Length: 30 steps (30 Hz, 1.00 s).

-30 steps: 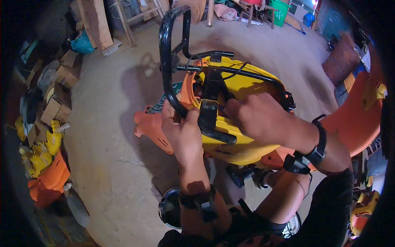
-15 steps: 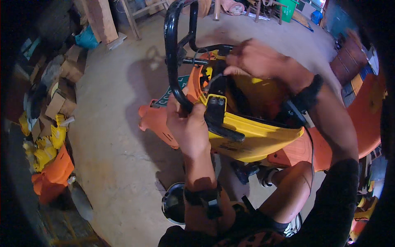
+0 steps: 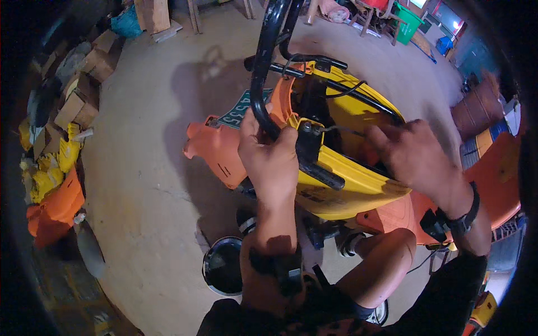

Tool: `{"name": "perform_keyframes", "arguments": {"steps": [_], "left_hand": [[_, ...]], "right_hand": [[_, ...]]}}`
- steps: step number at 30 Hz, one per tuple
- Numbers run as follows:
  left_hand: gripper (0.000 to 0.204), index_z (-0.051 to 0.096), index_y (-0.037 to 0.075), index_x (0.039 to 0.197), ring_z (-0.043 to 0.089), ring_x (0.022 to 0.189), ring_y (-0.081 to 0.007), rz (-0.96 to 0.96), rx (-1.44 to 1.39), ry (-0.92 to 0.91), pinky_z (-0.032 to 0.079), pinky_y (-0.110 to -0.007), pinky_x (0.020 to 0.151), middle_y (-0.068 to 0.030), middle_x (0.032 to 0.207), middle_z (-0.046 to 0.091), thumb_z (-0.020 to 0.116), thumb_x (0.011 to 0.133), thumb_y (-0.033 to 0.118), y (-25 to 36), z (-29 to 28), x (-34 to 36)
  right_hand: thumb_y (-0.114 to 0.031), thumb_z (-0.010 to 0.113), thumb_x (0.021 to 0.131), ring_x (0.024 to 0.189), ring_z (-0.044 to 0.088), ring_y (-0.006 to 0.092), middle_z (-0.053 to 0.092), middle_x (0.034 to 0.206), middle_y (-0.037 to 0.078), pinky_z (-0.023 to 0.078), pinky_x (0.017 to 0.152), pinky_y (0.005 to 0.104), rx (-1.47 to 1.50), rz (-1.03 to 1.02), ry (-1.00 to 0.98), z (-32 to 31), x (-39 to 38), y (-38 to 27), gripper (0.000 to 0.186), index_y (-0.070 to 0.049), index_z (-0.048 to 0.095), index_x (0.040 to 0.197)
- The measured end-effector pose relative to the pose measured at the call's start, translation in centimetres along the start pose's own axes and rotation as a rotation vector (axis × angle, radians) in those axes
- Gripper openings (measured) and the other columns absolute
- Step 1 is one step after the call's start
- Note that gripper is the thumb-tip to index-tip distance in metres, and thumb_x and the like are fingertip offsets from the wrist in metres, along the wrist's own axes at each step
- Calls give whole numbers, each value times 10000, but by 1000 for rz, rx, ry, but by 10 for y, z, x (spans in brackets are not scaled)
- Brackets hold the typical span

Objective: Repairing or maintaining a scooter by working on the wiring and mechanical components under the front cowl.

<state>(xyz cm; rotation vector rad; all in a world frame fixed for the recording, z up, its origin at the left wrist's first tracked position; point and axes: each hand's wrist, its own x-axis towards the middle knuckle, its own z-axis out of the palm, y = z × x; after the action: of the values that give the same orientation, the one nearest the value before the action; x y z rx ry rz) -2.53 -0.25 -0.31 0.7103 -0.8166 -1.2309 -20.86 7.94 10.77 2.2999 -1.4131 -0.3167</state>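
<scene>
Two bare hands were at work on a black frame and a yellow shell; clock positions were read from the left hand, with 12 o'clock toward the top of the view.

The left hand was closed around the frame's lower bend, thumb on the near side. The right hand, at 3 o'clock, was slightly blurred; its fingers were curled on the end of a thin rod. That rod reached toward two bolts between 1 and 2 o'clock, set in a black bracket. Its exact seating could not be told.

The shell lay on the 3 o'clock side, with a dark cable looped over its far rim. An orange panel stood at 9 o'clock and a green plate at 11.

On the floor, a black tub was noted at 7 o'clock, cartons between 9 and 10, and a green bin between 1 and 2, well apart.
</scene>
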Motion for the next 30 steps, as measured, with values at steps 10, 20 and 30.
{"name": "perform_keyframes", "arguments": {"steps": [10, 20, 30], "left_hand": [[418, 507, -28, 1183, 552, 860, -84, 21, -12, -3, 437, -221, 764, -33, 972, 581, 575, 778, -107, 2, 2, -1], [403, 498, -51, 1173, 574, 890, -108, -9, 15, 13, 447, -241, 799, -57, 994, 595, 574, 779, -85, 3, 1, -1], [372, 516, -39, 1147, 573, 834, -88, 13, 45, -14, 432, -226, 752, -45, 943, 604, 569, 781, -73, 4, 1, -2]], "right_hand": [[-134, 590, 738, 607, 614, 173, 626, 718, 49, 464, 538, 298, -112, -70, -55, -12, 5, -20, 391, -5, 580, 1108], [-98, 606, 671, 560, 597, 174, 582, 630, 56, 456, 497, 292, -64, -64, -124, -38, 21, -65, 400, 125, 577, 1002], [-110, 608, 648, 509, 572, 154, 551, 586, 37, 436, 474, 307, -138, 5, -66, -31, 19, -80, 391, 110, 589, 971]]}}
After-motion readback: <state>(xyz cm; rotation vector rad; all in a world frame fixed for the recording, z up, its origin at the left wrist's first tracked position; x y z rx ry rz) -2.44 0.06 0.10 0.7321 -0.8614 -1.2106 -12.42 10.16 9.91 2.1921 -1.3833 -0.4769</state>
